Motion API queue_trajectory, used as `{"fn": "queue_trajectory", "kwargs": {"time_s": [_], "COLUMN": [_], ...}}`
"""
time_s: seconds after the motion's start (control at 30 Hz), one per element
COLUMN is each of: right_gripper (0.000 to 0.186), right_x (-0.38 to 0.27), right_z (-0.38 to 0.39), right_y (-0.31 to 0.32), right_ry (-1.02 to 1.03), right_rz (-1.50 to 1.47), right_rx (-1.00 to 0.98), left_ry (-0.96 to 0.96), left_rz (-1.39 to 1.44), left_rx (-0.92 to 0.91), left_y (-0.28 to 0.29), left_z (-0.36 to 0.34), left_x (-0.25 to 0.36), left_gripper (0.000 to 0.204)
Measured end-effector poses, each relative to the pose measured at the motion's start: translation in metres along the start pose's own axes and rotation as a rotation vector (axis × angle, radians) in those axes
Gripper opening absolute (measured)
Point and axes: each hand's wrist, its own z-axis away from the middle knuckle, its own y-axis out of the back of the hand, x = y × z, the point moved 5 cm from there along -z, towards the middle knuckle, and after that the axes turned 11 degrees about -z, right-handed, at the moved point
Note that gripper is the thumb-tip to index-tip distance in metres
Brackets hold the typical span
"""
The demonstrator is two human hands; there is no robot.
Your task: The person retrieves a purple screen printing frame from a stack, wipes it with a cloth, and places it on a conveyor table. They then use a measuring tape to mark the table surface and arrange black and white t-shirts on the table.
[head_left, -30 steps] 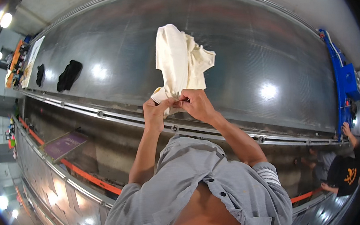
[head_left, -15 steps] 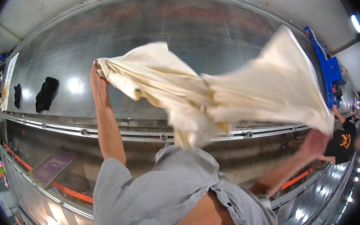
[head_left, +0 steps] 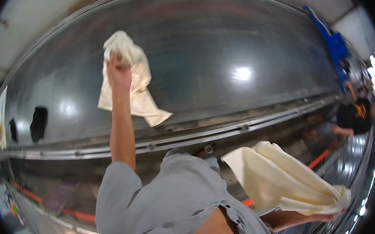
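Over the long grey metal table [head_left: 200, 50], my left hand [head_left: 120, 74] is stretched far out, its fingers closed on a crumpled cream cloth [head_left: 140, 86]. One corner of that cloth trails toward the near edge. Low on the right, beyond the table's near rail, my right hand [head_left: 325, 217] grips the end of a second cream cloth [head_left: 269, 176]. This piece spreads in the air toward my body, its far end gathered in folds at the hand. The fingers of the right hand are mostly hidden under the cloth.
Two black cloth pieces, one larger [head_left: 39, 123] and one small [head_left: 13, 130], lie at the table's left. A blue frame [head_left: 334, 50] stands at its right end. Another person [head_left: 355, 117] in a black shirt is at the right. A metal rail [head_left: 189, 139] runs along the near edge.
The cream cloths, bunched together between my hands before, are now apart. My right hand has swung down and back with one; my left hand has moved slightly right with the other.
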Motion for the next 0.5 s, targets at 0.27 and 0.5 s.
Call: {"fn": "queue_trajectory", "kwargs": {"time_s": [0.27, 0.5], "right_gripper": [0.054, 0.048], "right_x": [0.069, 0.150], "right_z": [-0.028, -0.040], "right_y": [-0.011, -0.090], "right_ry": [-0.203, -0.719], "right_rz": [-0.261, -1.156], "right_rx": [0.090, -0.410], "left_ry": [0.119, -0.007], "left_rz": [-1.390, -1.741], "left_rx": [0.561, 0.570], "left_y": [0.198, -0.016], "left_z": [0.121, 0.180], "left_x": [-0.129, -0.231], "left_gripper": [0.021, 0.062]}}
